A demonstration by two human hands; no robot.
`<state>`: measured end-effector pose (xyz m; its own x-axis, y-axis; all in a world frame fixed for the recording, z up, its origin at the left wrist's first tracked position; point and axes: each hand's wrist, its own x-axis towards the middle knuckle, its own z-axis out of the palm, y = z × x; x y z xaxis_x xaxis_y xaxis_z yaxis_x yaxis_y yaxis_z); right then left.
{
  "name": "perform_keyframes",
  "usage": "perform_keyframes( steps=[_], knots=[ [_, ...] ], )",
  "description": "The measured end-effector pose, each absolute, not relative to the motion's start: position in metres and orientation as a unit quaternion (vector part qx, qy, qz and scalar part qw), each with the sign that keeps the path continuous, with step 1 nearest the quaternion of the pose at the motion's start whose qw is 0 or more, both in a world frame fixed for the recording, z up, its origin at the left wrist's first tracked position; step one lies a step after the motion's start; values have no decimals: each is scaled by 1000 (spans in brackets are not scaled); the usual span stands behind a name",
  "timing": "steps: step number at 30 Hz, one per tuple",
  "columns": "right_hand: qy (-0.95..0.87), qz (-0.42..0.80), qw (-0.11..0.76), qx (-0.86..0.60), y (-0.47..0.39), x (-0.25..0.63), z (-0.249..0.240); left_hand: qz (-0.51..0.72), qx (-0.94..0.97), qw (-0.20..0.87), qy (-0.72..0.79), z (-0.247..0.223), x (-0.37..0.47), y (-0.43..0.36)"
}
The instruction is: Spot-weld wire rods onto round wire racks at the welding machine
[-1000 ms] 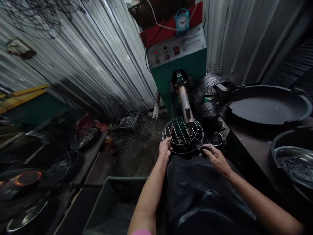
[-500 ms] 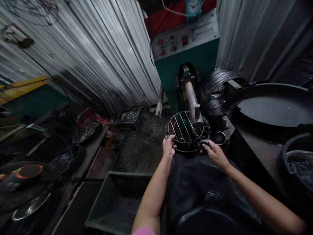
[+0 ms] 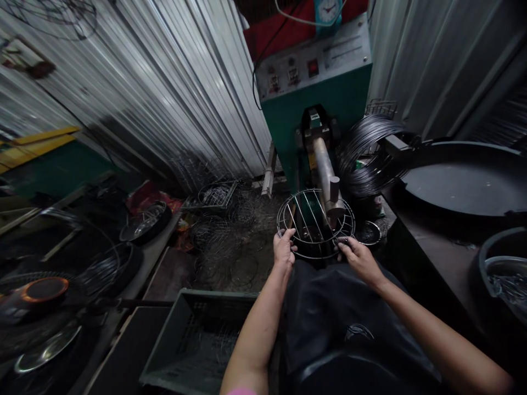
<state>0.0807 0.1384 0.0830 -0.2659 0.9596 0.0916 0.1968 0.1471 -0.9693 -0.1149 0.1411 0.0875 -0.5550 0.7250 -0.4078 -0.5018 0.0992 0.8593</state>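
Observation:
A round wire rack (image 3: 302,239) with parallel cross wires and a double ring is held level above my lap. My left hand (image 3: 285,247) is closed on its near left rim, thumb on top. On the near right side my right hand (image 3: 357,257) pinches the rim with darkened fingertips. The rack's right part sits under the metal arm (image 3: 327,173) of a green machine (image 3: 280,120), around the arm's blunt end. Whether the arm touches the wires, I cannot tell. A black apron (image 3: 341,318) covers my lap below the rack.
A green plastic crate (image 3: 164,340) stands at lower left. Wire pieces (image 3: 222,241) litter the floor. On the right are a wire coil (image 3: 366,159), a large dark pan (image 3: 465,178) and a bucket (image 3: 486,263) of small metal parts. Pans line the left bench.
The red light on the machine's panel, lit before, now looks dark. My right hand has shifted slightly left along the rim; the rack has barely moved.

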Motion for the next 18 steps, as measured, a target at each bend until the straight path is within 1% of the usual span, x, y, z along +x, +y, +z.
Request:
perform_keyframes(
  steps=[8,18],
  knots=[
    [-623,476,424,-454,141,77,85,667,86,464,576,86,-116,144],
    [-623,467,424,-462,152,75,87,662,76,467,581,88,-116,151]
  ],
)
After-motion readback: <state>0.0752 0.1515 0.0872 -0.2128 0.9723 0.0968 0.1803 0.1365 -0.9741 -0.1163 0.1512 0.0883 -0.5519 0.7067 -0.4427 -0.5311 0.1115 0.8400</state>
